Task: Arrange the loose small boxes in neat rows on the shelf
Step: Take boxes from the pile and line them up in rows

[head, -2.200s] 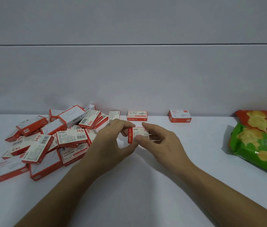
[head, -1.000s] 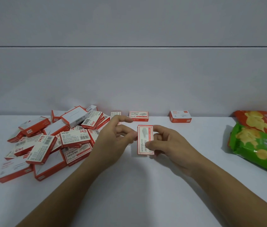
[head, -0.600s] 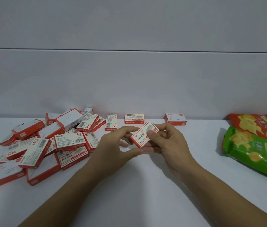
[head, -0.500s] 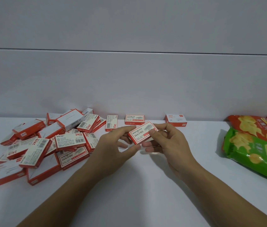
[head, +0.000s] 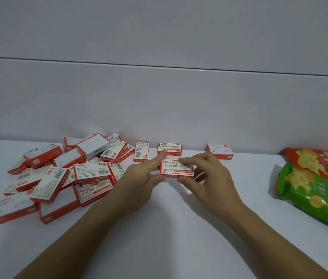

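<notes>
held box (head: 177, 169): printed face up, long axis left-right, just in front of the back-row box (head: 169, 148) | left hand (head: 139, 182) pinched its left end | right hand (head: 209, 178) pinched its right end | pile of boxes (head: 58, 178) left on shelf (head: 159, 228)

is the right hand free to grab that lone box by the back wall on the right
Probably not yet. The path looks open: the lone box sits just beyond the right hand with bare shelf between. But its fingers, along with the left hand, are holding the front-facing box, so that needs setting down first.
</notes>
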{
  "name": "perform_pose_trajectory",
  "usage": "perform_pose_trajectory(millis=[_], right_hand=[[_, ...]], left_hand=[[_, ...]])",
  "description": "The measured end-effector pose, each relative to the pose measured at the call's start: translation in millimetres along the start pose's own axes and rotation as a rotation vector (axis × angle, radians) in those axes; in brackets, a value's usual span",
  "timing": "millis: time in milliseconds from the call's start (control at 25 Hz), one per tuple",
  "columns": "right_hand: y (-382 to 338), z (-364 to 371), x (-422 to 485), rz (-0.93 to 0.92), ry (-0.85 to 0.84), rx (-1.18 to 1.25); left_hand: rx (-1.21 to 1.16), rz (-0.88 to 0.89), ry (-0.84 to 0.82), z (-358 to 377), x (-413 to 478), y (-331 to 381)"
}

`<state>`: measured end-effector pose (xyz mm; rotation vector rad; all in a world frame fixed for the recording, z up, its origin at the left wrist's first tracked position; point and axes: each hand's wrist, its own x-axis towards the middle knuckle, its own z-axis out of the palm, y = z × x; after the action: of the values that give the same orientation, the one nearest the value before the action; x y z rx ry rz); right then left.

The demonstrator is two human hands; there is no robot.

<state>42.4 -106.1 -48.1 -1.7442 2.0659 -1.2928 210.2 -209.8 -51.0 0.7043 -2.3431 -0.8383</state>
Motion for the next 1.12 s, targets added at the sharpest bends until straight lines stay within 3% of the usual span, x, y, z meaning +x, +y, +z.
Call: perform_pose_trajectory(millis=[200, 280, 440, 720, 960, 1120], right_hand=[[0, 3, 2, -0.118, -0.019, -0.368], [2, 0, 11, -0.143, -0.018, -0.433], [14, -15, 38, -0.006, 0.007, -0.44], [32, -18, 78, 0.106, -0.082, -0.673], [39, 6, 82, 0.149, -0.071, -0.656], [40, 14, 80, 0.084, -0.034, -0.679]], left_hand=[[0.231, 0.009, -0.106, 10, 2, 2], [0.323, 0.047, -0.048, 6, 2, 4], [0.543, 0.121, 0.138, -11, 2, 0], [0.604, 0.075, 0.102, -16, 3, -6], [0.61, 0.077, 0.132, -18, 4, -9], [0.644, 0.063, 0.175, -22, 6, -12]])
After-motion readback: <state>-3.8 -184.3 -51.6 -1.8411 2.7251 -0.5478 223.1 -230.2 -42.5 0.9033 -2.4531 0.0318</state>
